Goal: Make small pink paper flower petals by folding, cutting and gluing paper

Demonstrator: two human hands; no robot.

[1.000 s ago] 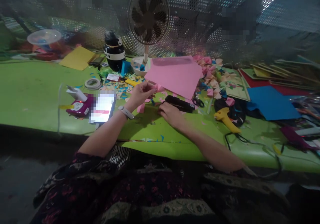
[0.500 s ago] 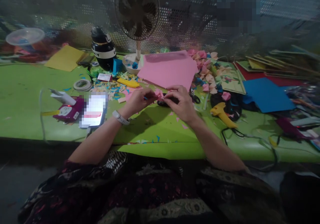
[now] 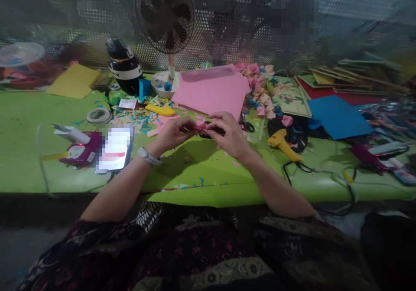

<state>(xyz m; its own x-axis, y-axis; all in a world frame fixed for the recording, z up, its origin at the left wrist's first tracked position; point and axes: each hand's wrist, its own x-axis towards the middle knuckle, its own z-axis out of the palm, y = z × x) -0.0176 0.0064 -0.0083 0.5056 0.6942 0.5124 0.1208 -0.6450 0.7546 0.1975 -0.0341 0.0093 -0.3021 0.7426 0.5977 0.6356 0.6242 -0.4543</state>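
A small piece of pink paper (image 3: 202, 126) is pinched between the fingertips of both hands, just above the green tabletop (image 3: 191, 171). My left hand (image 3: 177, 131) grips it from the left, and my right hand (image 3: 226, 134) from the right. Dark scissors (image 3: 247, 126) lie partly hidden behind my right hand. Beyond the hands rests a large pink paper sheet (image 3: 211, 89). To its right is a heap of folded pink and peach paper pieces (image 3: 260, 87).
A yellow glue gun (image 3: 286, 145) with a black cord lies at right, near blue paper (image 3: 338, 116). On the left are a lit phone (image 3: 115, 148), a roll of tape (image 3: 99, 116), a yellow cutter (image 3: 160, 109) among paper scraps, a black bottle (image 3: 125, 72) and a fan (image 3: 165, 15).
The whole scene has shifted slightly left as the head view turned. Both hands still pinch the pink paper, which now looks more closed up between the fingertips.
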